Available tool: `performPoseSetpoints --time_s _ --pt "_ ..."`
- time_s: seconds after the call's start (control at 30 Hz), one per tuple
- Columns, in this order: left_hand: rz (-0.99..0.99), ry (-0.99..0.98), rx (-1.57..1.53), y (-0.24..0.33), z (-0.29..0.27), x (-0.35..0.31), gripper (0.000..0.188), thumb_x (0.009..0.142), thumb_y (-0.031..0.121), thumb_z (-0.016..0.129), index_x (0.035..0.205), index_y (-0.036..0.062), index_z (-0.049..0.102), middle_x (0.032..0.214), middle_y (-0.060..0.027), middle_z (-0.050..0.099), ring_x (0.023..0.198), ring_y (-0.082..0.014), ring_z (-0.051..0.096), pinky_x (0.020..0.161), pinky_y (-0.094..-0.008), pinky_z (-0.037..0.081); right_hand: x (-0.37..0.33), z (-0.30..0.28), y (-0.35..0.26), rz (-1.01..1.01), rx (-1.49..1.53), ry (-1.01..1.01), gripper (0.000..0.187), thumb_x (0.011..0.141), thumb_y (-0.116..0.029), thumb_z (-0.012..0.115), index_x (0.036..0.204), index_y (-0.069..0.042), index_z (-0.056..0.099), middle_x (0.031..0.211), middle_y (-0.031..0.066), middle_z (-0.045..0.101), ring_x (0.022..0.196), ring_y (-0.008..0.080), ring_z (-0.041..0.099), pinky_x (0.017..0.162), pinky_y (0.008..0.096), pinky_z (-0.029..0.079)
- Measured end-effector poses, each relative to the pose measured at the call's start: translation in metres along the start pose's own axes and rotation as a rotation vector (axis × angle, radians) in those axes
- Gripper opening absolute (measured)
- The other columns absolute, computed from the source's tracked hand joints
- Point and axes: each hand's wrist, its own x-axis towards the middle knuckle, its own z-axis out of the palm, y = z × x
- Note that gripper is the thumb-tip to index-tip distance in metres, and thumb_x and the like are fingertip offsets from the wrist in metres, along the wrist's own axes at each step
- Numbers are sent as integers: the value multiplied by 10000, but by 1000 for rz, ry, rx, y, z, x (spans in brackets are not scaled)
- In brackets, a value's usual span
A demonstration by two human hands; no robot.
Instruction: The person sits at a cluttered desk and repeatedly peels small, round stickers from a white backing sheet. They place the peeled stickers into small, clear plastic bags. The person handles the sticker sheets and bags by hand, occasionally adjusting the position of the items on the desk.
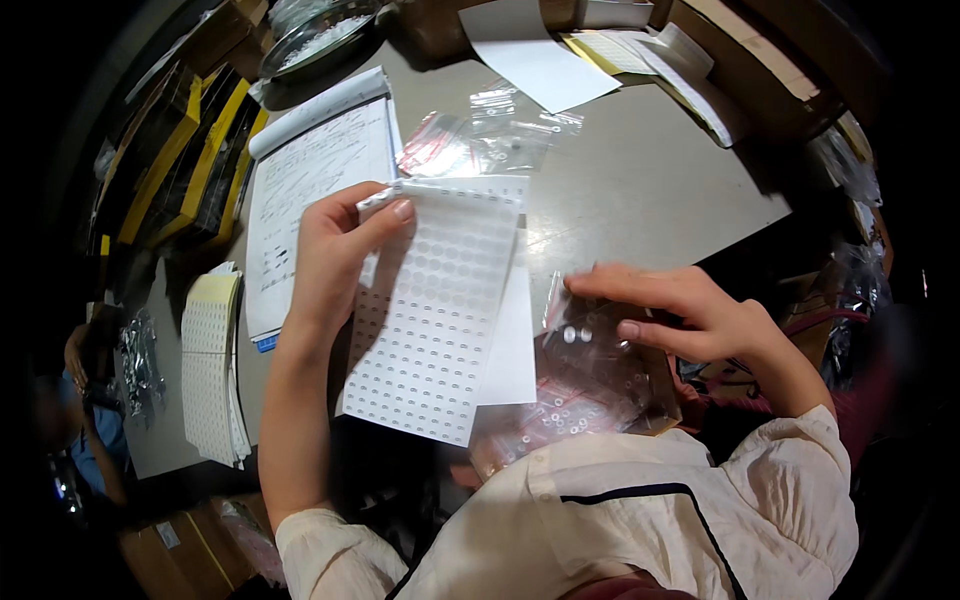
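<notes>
My left hand [345,245] grips the top left of a white sheet of stickers [430,330], thumb in front. The sheet has rows of small dark marks lower down and rows of pale blank circles above. Behind it a plain white sheet [515,345] sticks out. My right hand [690,310] is spread, thumb and index finger apart, over a small clear zip bag [575,320] with white rings inside; the index fingertip meets its upper edge and is slightly blurred. Below are more clear bags of rings [570,410] with red strips, heaped in front of my body.
A writing pad [310,190] and clear zip bags [470,140] lie on the grey table [660,180]. More sticker sheets [210,365] are at left, beside black-and-yellow boxes [185,160]. A metal bowl [325,40] with white pieces and papers [540,50] stand at the back. Another person [95,430] is far left.
</notes>
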Motion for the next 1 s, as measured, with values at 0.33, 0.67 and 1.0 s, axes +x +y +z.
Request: performPoseSetpoints --time_s 0.33,0.67,1.0 --pt "-1 -41 40 -8 15 -4 179 900 75 777 1051 -16 750 891 -12 738 753 -32 629 670 -169 473 108 -2 -14 -160 -416 369 232 907 -13 702 1119 8 611 1029 125 657 961 275 672 847 370 560" --pt "-38 1 160 -6 14 -3 229 883 138 764 1024 -42 751 854 -36 729 751 -65 619 654 -219 480 125 19 -5 -386 -813 399 217 785 -68 633 999 -51 599 909 108 597 900 309 606 773 416 517" --pt "-67 -4 141 -1 15 0 194 917 162 758 986 -19 750 843 -6 711 765 -45 602 686 -205 455 138 -124 76 -18 16 608 204 975 -193 709 1057 -27 625 943 7 646 900 87 610 791 265 509"
